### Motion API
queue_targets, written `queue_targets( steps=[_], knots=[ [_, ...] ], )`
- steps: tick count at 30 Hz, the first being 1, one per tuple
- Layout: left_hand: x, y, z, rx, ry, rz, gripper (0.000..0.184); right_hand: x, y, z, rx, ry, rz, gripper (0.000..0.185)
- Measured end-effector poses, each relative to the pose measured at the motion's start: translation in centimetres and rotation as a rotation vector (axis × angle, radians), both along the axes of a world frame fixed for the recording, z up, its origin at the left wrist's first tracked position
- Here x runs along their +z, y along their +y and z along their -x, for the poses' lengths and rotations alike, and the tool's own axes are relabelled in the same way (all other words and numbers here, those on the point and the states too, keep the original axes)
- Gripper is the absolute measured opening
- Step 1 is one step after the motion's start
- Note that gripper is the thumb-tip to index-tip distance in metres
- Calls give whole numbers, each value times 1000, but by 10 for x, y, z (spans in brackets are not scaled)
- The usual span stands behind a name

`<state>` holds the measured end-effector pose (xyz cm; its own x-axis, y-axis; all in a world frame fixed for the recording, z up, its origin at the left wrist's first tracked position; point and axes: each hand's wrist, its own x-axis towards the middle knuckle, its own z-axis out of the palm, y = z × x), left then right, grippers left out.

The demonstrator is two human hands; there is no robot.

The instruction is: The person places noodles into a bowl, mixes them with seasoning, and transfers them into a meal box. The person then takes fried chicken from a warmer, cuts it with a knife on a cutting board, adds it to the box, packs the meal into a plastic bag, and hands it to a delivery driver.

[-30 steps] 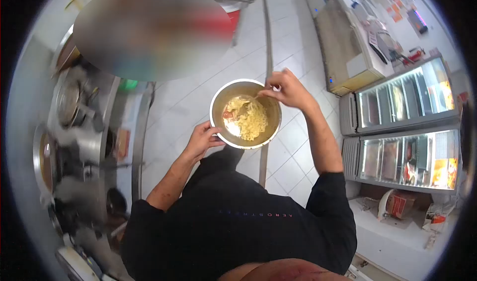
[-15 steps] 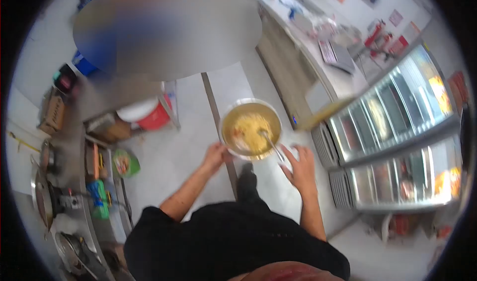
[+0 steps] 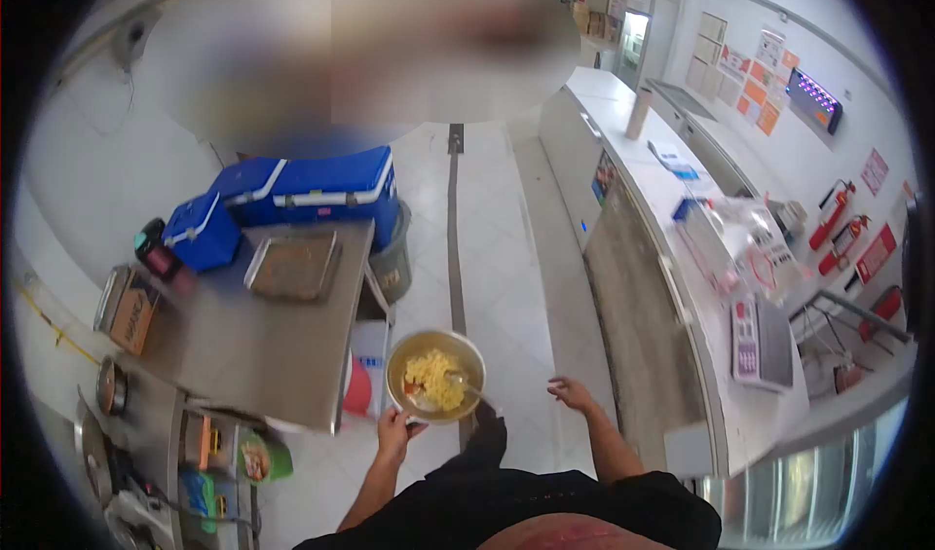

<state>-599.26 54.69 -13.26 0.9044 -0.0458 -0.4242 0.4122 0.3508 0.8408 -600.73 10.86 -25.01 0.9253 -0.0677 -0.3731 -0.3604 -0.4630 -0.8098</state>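
Note:
My left hand [image 3: 394,435] grips the lower left rim of a round metal mixing bowl [image 3: 469,351], which is held out in front of me above the floor. Inside lies a yellow, lumpy food [image 3: 425,367], with a little reddish and whitish matter at its lower left. A metal spoon [image 3: 471,387] rests in it, its handle leaning toward the right side of the rim. My right hand [image 3: 573,394] is held apart from the bowl, off to the right, with nothing in it and its fingers loosely extended.
A steel table [image 3: 253,355] at the left bears a metal tray [image 3: 255,275] and several blue coolers [image 3: 336,185]. A grey bin [image 3: 392,268] stands behind it. Along the right runs a white counter [image 3: 696,258] with a scale [image 3: 763,344]. Between them lies a tiled floor [image 3: 506,258].
The view has swung up and forward, showing the coolers and far counter. My right hand has moved away from the spoon and bowl. My left hand still holds the bowl.

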Motion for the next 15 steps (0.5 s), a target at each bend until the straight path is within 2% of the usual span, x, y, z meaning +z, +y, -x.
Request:
queue_targets(
  steps=[1,2,3,4,6,8,15],
  knots=[
    [-10,-3,-38,26,-4,-45,20,-31,-7,-21,-276,-92,-277,41],
    [-9,-14,-82,30,5,-37,19,-90,-22,-34,-501,-29,-126,38],
    [-5,-32,-125,34,26,-20,19,-99,-28,-40,-581,248,-157,37],
    [-12,-46,-173,-3,63,-71,20,-161,-45,-36,-397,308,102,36],
    [-11,-82,-261,-30,67,43,19,-140,-51,-65,-290,663,-23,37],
    [-11,-124,-358,-33,67,131,16,-125,-62,-129,-306,792,-110,39],
    [5,-256,-694,88,53,432,14,-124,-138,-446,-317,836,-201,46]
  ],
)
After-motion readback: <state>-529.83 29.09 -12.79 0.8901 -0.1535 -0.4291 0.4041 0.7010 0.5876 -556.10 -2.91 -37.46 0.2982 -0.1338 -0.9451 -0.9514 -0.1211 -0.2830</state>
